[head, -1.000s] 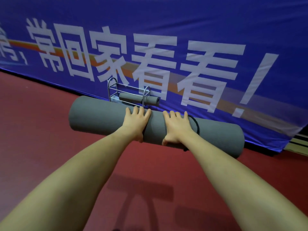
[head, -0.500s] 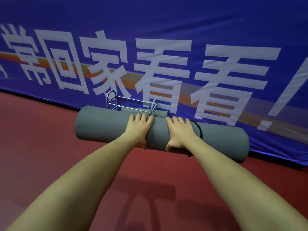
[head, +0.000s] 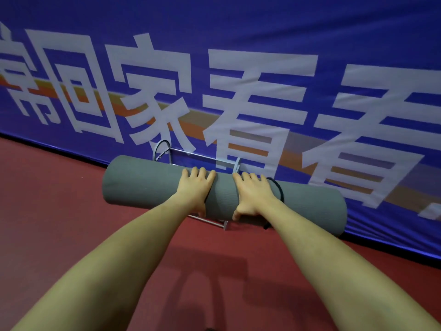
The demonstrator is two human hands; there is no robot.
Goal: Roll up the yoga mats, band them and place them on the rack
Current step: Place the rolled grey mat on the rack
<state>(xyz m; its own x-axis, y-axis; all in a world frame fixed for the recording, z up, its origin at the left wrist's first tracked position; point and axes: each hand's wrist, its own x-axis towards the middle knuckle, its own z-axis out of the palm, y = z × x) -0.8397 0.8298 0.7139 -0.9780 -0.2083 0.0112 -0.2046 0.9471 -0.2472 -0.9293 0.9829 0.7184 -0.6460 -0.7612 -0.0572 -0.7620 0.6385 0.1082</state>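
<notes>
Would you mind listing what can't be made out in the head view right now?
- Rack: most of its frame and shelves, hidden behind the rolled mat.
- Whether the mat rests on the rack yet: the contact is covered by the mat, left hand and right hand.
- Black band: only one arc shows; the rest is behind the right wrist and mat.
- Banner: lettering cut off at both side edges.

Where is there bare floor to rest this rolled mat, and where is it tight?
Open red floor lies left of the silver wire rack and in front of it. It is crowded at the rack, against the blue banner, where both hands grip the banded grey rolled mat.
</notes>
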